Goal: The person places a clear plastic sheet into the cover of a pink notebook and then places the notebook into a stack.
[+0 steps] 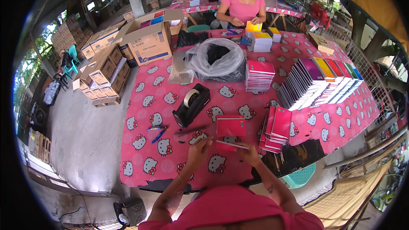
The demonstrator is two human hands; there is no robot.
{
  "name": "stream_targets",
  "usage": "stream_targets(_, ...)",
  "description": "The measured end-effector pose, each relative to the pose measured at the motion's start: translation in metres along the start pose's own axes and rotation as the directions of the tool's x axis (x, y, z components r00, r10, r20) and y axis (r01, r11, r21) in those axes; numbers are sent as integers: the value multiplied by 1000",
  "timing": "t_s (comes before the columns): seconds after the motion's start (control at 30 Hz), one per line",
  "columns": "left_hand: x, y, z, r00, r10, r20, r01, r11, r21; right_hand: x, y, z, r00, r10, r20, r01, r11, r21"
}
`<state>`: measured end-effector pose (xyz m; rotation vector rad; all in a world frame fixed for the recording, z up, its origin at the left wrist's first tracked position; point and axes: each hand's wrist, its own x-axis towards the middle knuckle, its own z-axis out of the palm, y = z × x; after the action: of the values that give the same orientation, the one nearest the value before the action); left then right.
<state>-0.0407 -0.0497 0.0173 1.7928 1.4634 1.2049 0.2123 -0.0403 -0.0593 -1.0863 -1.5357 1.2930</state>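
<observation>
A thin red notebook point(231, 146) lies flat at the near edge of the pink cartoon-cat tablecloth point(145, 153), gripped between both hands: the left hand point(199, 147) pinches its left end with fingers closed, and the right hand point(249, 152) closes on its right end. Just beyond it a second red booklet point(230, 126) lies flat on the cloth. To the left of that rests a black comb binding strip point(191, 130), and farther left a blue pen point(159, 135). Right of the hands, a leaning pile of red notebooks point(277, 128) stands close by. A little farther, left of centre, sits a black tape dispenser point(191, 104) with its roll of tape. Beyond that a stack of spiral notebooks point(259, 76) with a pink top rises, and to the right long rows of coloured notebooks point(319, 83) fan across the table. A clear plastic bag point(215, 59) holding dark material sits farther back, with an open cardboard box point(149, 40) to its left. At the far end, a person in a pink shirt point(243, 6) handles a yellow booklet point(253, 27).
</observation>
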Motion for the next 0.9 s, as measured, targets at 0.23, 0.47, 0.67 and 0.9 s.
stream_targets(0.23, 1, 5, -5, 1000, -6, 14, 5, 1000, 28, 2, -14, 5, 999, 22, -24, -21, 998, 51)
stream_targets(0.47, 7, -5, 4, 999, -30, -46, 27, 998, -62, 10, 0, 3, 997, -22, -76, 25, 999, 45)
stream_targets(0.67, 12, 0, -2, 1000, 29, 2, -29, 1000, -8, 10, -5, 0, 998, 45, -46, -43, 998, 51)
stream_targets(0.9, 12, -6, 0, 998, 43, 43, -45, 998, 33, 10, 3, 1, 997, 60, -51, -55, 995, 82)
